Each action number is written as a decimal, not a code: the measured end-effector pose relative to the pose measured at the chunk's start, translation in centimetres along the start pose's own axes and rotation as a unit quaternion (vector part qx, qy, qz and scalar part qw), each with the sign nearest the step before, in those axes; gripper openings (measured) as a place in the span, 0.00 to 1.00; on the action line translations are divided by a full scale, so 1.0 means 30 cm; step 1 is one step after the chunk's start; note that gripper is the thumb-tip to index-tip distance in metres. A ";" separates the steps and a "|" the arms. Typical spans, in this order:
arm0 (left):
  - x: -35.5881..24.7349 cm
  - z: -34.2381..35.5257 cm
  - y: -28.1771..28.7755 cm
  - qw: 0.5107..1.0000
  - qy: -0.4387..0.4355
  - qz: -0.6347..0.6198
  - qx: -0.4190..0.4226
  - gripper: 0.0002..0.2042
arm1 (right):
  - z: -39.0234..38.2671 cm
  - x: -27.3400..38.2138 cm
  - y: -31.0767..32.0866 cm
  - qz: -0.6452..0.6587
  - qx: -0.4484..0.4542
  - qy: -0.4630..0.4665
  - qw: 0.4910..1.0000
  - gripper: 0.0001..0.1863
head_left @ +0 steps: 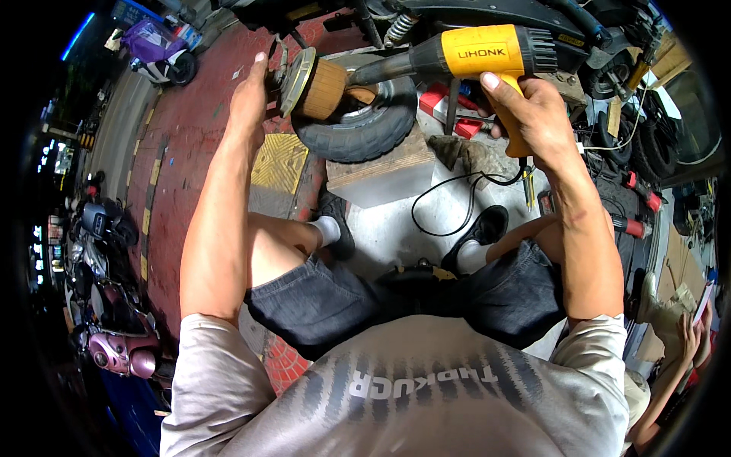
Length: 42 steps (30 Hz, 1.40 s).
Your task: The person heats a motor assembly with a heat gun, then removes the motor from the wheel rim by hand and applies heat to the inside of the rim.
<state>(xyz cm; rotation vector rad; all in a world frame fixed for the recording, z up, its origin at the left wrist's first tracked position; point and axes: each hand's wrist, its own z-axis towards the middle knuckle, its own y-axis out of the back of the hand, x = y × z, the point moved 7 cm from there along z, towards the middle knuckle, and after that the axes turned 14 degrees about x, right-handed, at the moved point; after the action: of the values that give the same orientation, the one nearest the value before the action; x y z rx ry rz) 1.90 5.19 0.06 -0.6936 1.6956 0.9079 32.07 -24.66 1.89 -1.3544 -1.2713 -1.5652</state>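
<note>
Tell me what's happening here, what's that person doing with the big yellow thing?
A person holds a yellow and black heat gun in the right hand, its nozzle pointing toward a round copper-brown part. The left hand holds that part up. Behind it are a black tire and a wooden block. The picture doesn't show whether the heat gun is blowing.

We see a wood-topped block [384, 183] on the pale floor [396, 227], a black tyre [369, 146] on the block, our dark shoes [489, 224] on the floor.
</note>
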 end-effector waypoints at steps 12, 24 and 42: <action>-0.009 -0.011 -0.001 1.000 -0.008 0.002 -0.012 0.34 | -0.022 0.012 -0.013 -0.019 0.008 0.012 1.000 0.27; -0.015 -0.028 -0.009 1.000 -0.009 0.006 0.005 0.45 | -0.025 -0.007 0.013 -0.034 -0.023 -0.004 0.999 0.29; -0.012 -0.034 -0.015 0.999 -0.008 0.031 0.029 0.48 | -0.042 0.022 -0.016 -0.048 -0.011 0.004 0.999 0.27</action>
<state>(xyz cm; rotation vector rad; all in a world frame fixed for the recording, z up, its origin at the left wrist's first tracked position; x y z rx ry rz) 1.86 4.10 0.47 -0.5966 1.7300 0.9026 31.13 -25.67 2.47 -1.3164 -1.3356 -1.6529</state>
